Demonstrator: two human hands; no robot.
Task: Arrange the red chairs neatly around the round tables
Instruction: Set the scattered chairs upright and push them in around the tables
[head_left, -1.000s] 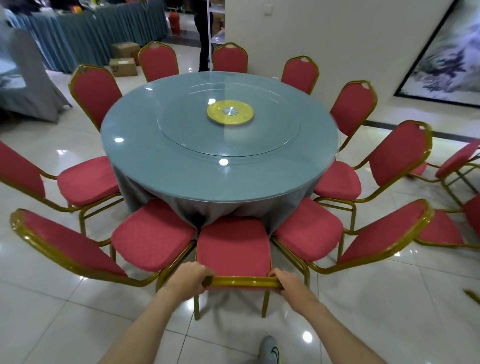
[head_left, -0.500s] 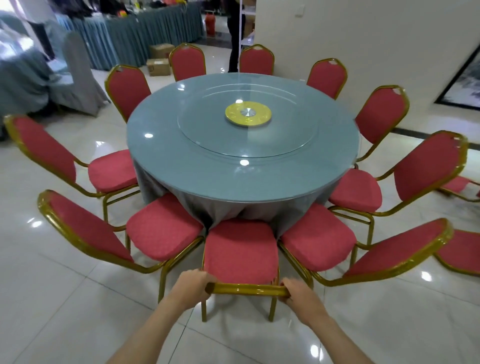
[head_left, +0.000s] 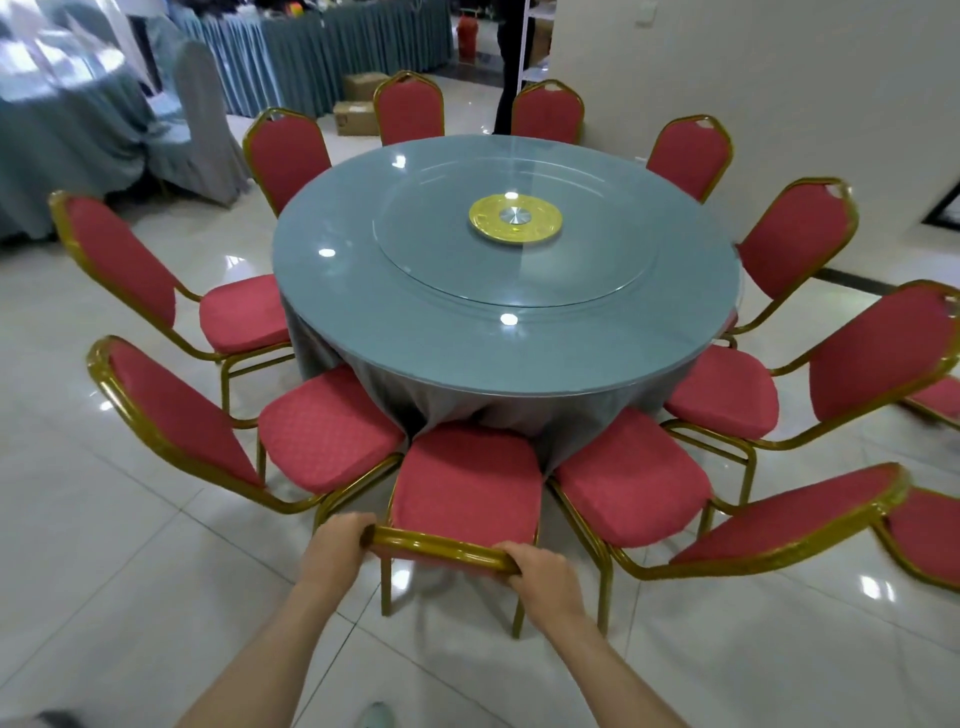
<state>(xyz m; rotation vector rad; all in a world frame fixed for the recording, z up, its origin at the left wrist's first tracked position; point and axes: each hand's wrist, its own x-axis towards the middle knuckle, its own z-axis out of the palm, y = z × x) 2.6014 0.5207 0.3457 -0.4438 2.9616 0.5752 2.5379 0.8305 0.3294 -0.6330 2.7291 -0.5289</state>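
Here, both hands grasp the gold top rail of the nearest red chair: the left hand curls round its left end and the right hand round its right end. The seat sits tucked against the grey tablecloth hanging from the round table. It is wedged between the left neighbour chair and the right neighbour chair, whose seats lie just beside it.

Probable hazards:
- **Snagged cloth.** A further push may trap or drag the tablecloth under the seat front, since the fabric already bunches there. A dragged cloth could disturb the glass turntable resting on top.
- **Fouled frames.** The gap on either side is slight, so the gold frames may catch on each other and knock the neighbours out of line.
- **Twisted chair.** Uneven force from the two hands would likely turn the chair off its line toward the table centre.
- **Skidding legs.** The glossy tiled floor probably lets the legs slide farther than intended.

The remaining chairs ring the table with their backs outward, so most of this table appears done.
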